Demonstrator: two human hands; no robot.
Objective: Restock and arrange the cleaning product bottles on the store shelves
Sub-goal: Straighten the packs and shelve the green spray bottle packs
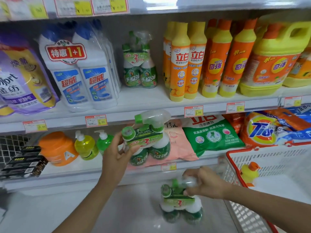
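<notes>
My left hand (pixel 116 153) is clamped on one green spray pack (pixel 148 140) below the shelf gap at 12 o'clock, my right hand (pixel 204 183) grips another pack (pixel 180 204), maybe blurry, so both still need shelving.

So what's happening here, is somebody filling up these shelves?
Yes. A person is stocking green spray cleaner packs. The left hand holds one spray pack up in front of the shelves, below a matching pack already standing on the upper shelf between white bottles and orange dish soap bottles. The right hand grips a second pack lower down, beside a white basket with a red rim that has a yellow bottle in it.
</notes>
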